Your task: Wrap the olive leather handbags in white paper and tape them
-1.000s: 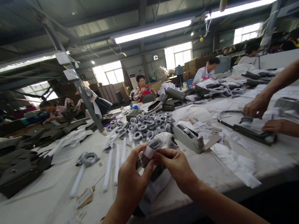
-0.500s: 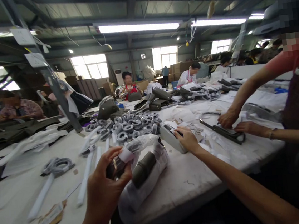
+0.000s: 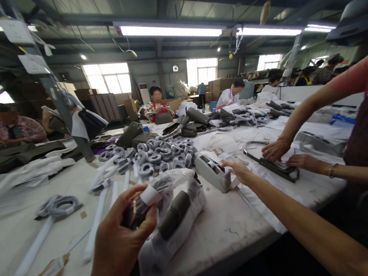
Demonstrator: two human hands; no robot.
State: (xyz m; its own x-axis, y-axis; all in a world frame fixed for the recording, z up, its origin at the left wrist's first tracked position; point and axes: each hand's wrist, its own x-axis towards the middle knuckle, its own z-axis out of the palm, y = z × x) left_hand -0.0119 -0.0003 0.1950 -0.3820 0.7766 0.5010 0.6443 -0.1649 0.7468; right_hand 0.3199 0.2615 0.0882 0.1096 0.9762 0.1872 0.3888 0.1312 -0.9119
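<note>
My left hand [image 3: 120, 238] is closed around a dark rolled strap bundle [image 3: 135, 210] with a white paper band, held just above the table edge. Beside it lies a dark bag wrapped in clear plastic [image 3: 172, 221]. My right arm stretches out over the table, and my right hand [image 3: 239, 169] pinches at the end of the grey tape dispenser [image 3: 212, 172]. What it holds between its fingertips is too small to make out.
A pile of coiled grey straps [image 3: 154, 154] lies mid-table, with white paper tubes [image 3: 33, 248] at the left. A co-worker's hands [image 3: 276, 149] at the right press on a flat dark bag [image 3: 275, 167]. Other people sit at the far side. White table [image 3: 221, 235].
My right hand left the strap bundle, reached out to the tape dispenser and now sits at its end. My left hand keeps the bundle. The view swung right.
</note>
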